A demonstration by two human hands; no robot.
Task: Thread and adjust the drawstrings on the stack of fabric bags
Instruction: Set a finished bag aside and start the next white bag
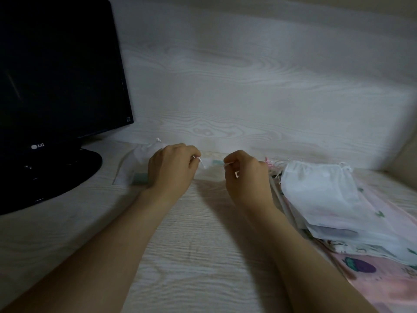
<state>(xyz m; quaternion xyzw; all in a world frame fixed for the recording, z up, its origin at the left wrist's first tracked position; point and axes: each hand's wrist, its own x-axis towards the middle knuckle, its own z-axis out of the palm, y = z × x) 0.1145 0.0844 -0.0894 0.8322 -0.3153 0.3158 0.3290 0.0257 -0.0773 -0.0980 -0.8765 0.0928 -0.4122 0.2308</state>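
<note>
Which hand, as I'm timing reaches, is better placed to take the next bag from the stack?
Probably the right: the right hand lies beside the stack of bags, while the left hand is farther, toward the monitor. Both pinch drawstring ends.

monitor (56,75): cut off left; stack of bags (316,188): cut off right; drawstring (203,164): mostly hidden

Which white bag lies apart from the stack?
The small white bag behind the left hand, beside the monitor stand; the other white bag tops the stack on the right.
</note>
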